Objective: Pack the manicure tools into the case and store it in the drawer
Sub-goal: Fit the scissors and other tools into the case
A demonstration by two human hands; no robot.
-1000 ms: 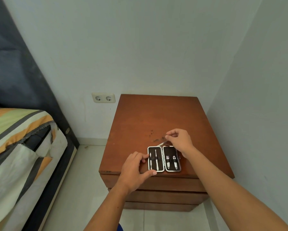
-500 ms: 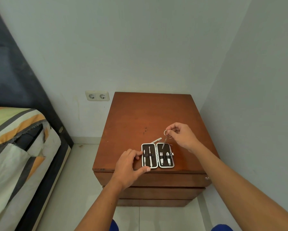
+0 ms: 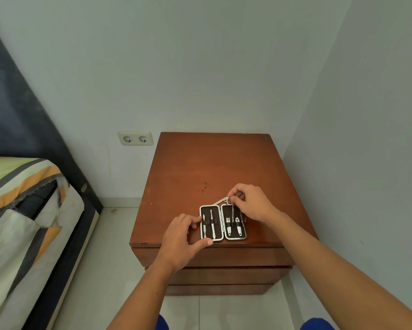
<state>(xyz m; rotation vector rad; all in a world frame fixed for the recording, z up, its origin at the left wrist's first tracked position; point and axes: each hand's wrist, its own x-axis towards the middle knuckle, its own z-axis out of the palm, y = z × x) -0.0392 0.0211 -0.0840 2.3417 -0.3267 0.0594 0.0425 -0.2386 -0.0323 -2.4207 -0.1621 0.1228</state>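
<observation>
A small manicure case (image 3: 223, 222) lies open and flat near the front edge of a brown wooden nightstand (image 3: 212, 167). Its dark lining holds several metal tools under elastic straps. My left hand (image 3: 182, 239) grips the case's left edge with thumb and fingers. My right hand (image 3: 252, 203) pinches small scissors (image 3: 232, 208) by the ring handles, their blades pointing down over the case's right half. Another thin metal tool (image 3: 220, 200) lies on the wood just behind the case. The drawer fronts (image 3: 219, 258) below are shut.
A bed with a striped cover (image 3: 21, 210) stands at the left, with a dark headboard. A double wall socket (image 3: 135, 138) sits left of the nightstand. Walls close in behind and at the right. Pale floor tiles (image 3: 109, 258) lie between bed and nightstand.
My right hand has lifted the scissors off the wood and brought them down over the case's right half. My left hand stays on the case's left edge.
</observation>
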